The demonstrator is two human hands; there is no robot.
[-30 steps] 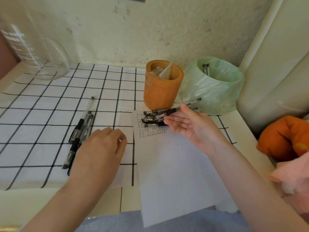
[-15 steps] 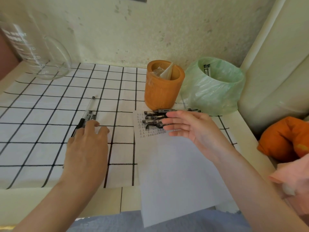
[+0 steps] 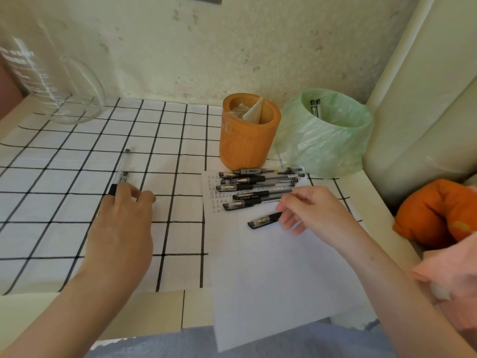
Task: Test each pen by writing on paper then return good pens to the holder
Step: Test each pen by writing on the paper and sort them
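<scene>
Pulled right hand back off pile, pinching capped pen; cap end left, axis crosswise. Noted left hand curled over clear pen, hold uncertain.

smooth matt white paper. woven white cloth with raised black stitched lines. holder of matt orange wood. thin, crinkled, glossy green plastic bag. pen with clear glossy plastic barrel and matt black grip. clear shiny glass jug. rough, mottled wall.

Left grip curls round clear pen; right grip pinches black pen.
</scene>
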